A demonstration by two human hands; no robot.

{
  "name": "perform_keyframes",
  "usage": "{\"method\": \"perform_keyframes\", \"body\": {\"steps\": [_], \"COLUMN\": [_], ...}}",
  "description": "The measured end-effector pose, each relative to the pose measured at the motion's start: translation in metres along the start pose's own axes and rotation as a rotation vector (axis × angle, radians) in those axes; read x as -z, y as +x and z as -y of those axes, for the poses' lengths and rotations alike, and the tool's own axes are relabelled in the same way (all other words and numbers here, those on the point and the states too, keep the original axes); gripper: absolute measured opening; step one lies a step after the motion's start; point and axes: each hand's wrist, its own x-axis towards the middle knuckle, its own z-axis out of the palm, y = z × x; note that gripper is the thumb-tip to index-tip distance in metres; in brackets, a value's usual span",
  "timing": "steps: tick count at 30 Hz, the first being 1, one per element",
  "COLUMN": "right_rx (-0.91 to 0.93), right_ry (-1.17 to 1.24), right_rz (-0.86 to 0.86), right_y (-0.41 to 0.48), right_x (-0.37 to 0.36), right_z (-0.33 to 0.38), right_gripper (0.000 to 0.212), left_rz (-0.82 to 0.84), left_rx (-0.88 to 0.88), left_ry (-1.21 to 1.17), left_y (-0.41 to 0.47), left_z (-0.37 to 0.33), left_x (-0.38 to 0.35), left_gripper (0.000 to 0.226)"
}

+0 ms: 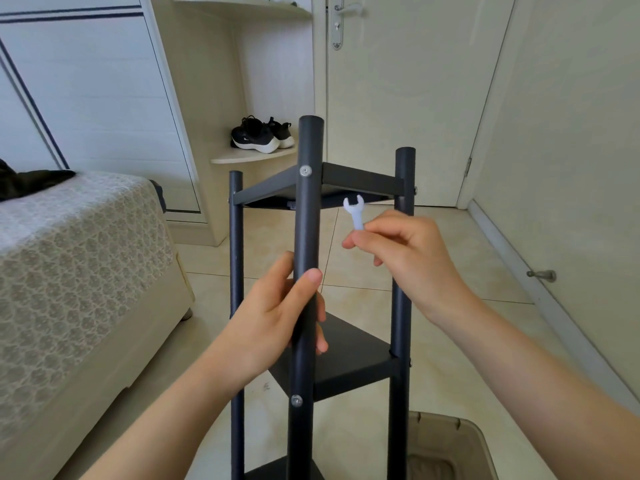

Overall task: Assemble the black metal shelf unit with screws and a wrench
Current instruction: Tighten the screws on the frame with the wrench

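The black metal shelf unit (360,181) stands upright on the tiled floor in front of me, with three round posts and triangular shelves fixed between them. My left hand (277,313) grips the nearest post (309,216) at mid height, thumb in front. A silver screw (305,171) sits in that post at the top shelf, and another screw (296,400) lower down. My right hand (405,251) pinches a small silver wrench (355,213) by its handle, jaw pointing up, just right of the post and clear of the screw.
A bed (76,271) with a patterned cover stands close on the left. A cardboard box (450,452) sits at the bottom right. A closed door (398,81) and a corner shelf with black shoes (261,135) are behind. A doorstop (542,275) juts from the right wall.
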Motion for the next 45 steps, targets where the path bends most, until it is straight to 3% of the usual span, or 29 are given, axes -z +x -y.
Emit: {"method": "perform_keyframes", "body": {"steps": [5, 12, 19, 25, 34, 45], "right_rx": [-0.032, -0.054, -0.023, 0.009, 0.083, 0.265], "right_ry": [-0.114, -0.056, -0.038, -0.084, -0.129, -0.134], "right_rz": [0.057, 0.058, -0.005, -0.067, -0.157, -0.398], "right_y": [0.004, 0.020, 0.026, 0.028, 0.028, 0.035], "right_x": [-0.016, -0.031, -0.041, -0.046, -0.059, -0.098], "right_z": [0.006, 0.016, 0.019, 0.016, 0.008, -0.008], "right_gripper": [0.022, 0.026, 0.026, 0.041, 0.030, 0.016], "left_rz": [0.000, -0.057, -0.091, -0.082, -0.079, -0.060], "left_rx": [-0.017, -0.042, -0.059, -0.064, -0.090, -0.126], "left_ry": [0.026, 0.087, 0.139, 0.168, 0.171, 0.174], "left_y": [0.000, -0.002, -0.005, -0.005, -0.004, -0.005], "left_z": [0.001, 0.002, 0.001, 0.001, 0.005, 0.009], "left_x": [0.005, 0.007, 0.010, 0.012, 0.017, 0.030], "left_gripper": [0.039, 0.039, 0.014, 0.014, 0.012, 0.012]}}
